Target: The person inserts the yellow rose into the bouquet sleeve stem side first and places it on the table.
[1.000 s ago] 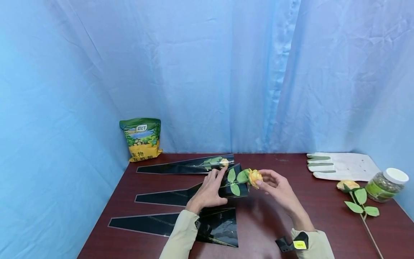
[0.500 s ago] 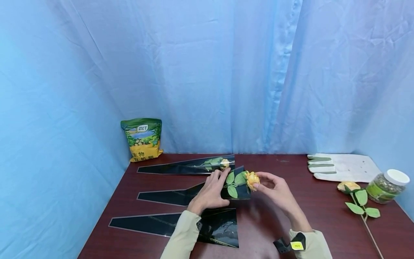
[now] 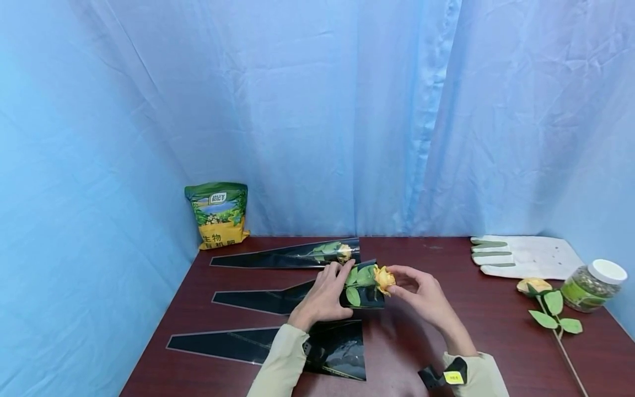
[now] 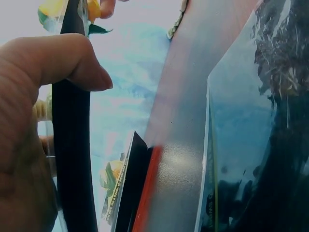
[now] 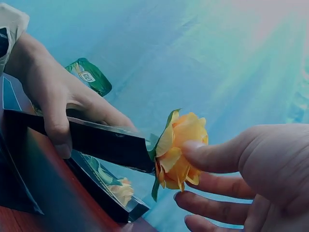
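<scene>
Half curled, the right hand (image 3: 429,296) pinches a yellow rose bloom (image 5: 173,150).

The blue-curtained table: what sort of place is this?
Probably a small flower-wrapping workspace, perhaps staged; I can't tell whether it's a shop. The signs are yellow roses, tapered black flower sleeves and a bag of organic fertilizer.

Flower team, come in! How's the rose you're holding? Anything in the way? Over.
Left hand grips black wrapper. Right hand pinches yellow rose, its bloom at the wrapper's open end. Nothing seen in the way.
</scene>
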The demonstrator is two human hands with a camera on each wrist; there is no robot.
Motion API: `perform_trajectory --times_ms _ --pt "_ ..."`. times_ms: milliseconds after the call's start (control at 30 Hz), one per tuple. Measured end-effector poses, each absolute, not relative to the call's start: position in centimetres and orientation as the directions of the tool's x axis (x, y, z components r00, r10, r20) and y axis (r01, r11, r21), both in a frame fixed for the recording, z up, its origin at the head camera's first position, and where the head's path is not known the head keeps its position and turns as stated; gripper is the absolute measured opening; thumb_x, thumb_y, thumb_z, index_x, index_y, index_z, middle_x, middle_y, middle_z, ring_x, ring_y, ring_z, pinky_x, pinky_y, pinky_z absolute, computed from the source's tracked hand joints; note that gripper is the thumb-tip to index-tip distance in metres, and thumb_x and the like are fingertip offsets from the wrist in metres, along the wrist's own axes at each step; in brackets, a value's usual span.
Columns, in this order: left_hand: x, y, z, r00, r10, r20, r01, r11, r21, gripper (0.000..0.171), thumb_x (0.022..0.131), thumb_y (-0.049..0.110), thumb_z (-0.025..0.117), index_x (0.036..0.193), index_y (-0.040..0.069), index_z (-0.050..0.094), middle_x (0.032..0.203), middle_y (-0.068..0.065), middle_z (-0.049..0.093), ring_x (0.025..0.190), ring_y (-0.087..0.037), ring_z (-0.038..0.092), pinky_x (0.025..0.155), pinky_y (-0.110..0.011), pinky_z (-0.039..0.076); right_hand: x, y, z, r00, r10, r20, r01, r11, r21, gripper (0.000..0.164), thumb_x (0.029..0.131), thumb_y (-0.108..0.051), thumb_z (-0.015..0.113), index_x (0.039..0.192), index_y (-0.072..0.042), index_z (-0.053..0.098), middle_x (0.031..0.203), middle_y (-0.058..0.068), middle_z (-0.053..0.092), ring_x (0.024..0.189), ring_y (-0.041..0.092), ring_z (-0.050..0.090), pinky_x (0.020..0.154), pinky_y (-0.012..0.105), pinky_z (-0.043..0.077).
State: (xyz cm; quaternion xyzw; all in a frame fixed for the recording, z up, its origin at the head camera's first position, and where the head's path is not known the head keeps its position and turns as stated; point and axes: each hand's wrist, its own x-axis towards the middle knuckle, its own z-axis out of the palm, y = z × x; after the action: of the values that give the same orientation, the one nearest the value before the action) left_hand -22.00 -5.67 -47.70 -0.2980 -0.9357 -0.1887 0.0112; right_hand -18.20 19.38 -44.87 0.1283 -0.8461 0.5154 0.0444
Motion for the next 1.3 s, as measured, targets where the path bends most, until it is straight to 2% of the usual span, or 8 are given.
perform_trajectory --times_ms 100,300,533,767,1067,1300 --pt "-22.0 -5.6 -47.7 -0.823 0.554 0.122 0.559 0.754 0.346 0.107 0.076 0.032 0.08 0.161 0.024 0.016 0.123 -0.003 0.044 0.101 -0.015 0.037 0.088 -0.031 0.032 -18.2 19.4 -45.0 -0.958 -0.173 0.229 -0.284 0.457 -0.843 0.039 0.09 -0.015 0.074 0.126 -0.004 0.066 0.111 0.017 0.073 0.087 0.001 0.068 0.075 0.019 0.056" --pt "-22.0 -5.4 -47.9 -0.821 0.557 0.124 0.563 0.758 0.329 0.106 0.076 0.032 0.08 0.161 0.024 0.017 0.124 -0.003 0.045 0.104 -0.016 0.039 0.092 -0.033 0.035 -18.1 19.0 -45.0 -0.975 -0.103 0.198 -0.222 0.538 -0.813 0.034 0.091 -0.024 0.073 0.118 -0.005 0.07 0.099 0.011 0.075 0.077 0.001 0.066 0.069 0.021 0.054" --pt "-22.0 -5.4 -47.9 -0.824 0.552 0.124 0.56 0.764 0.32 0.106 0.076 0.033 0.08 0.161 0.025 0.017 0.123 -0.003 0.045 0.103 -0.015 0.039 0.091 -0.033 0.034 -18.1 18.8 -45.0 -0.97 -0.135 0.204 -0.245 0.527 -0.814 0.036 0.088 -0.016 0.076 0.121 -0.005 0.069 0.104 0.013 0.075 0.08 0.003 0.068 0.071 0.021 0.056" --pt "-21.9 -5.4 -47.9 -0.823 0.554 0.125 0.562 0.766 0.311 0.105 0.076 0.034 0.08 0.16 0.025 0.02 0.118 -0.002 0.045 0.1 -0.015 0.037 0.088 -0.031 0.033 -18.2 18.3 -45.0 -0.987 -0.057 0.153 -0.159 0.547 -0.822 0.036 0.091 -0.027 0.073 0.117 -0.003 0.072 0.097 0.011 0.077 0.077 0.013 0.07 0.066 0.021 0.054" --pt "-21.9 -5.4 -47.7 -0.83 0.545 0.117 0.551 0.772 0.317 0.105 0.076 0.034 0.08 0.161 0.026 0.018 0.123 -0.003 0.046 0.103 -0.016 0.04 0.091 -0.033 0.035 -18.1 18.2 -45.3 -0.969 -0.094 0.227 -0.241 0.539 -0.807 0.034 0.087 -0.019 0.077 0.119 -0.009 0.072 0.103 0.011 0.075 0.075 0.002 0.067 0.067 0.02 0.055" --pt "-21.9 -5.4 -47.7 -0.83 0.544 0.125 0.553 0.773 0.311 0.104 0.076 0.034 0.08 0.16 0.026 0.019 0.122 -0.002 0.046 0.104 -0.016 0.041 0.094 -0.035 0.037 -18.2 17.7 -45.8 -0.968 -0.029 0.25 -0.226 0.541 -0.81 0.023 0.084 -0.014 0.08 0.102 -0.008 0.068 0.091 0.008 0.074 0.074 0.001 0.066 0.068 0.02 0.054"
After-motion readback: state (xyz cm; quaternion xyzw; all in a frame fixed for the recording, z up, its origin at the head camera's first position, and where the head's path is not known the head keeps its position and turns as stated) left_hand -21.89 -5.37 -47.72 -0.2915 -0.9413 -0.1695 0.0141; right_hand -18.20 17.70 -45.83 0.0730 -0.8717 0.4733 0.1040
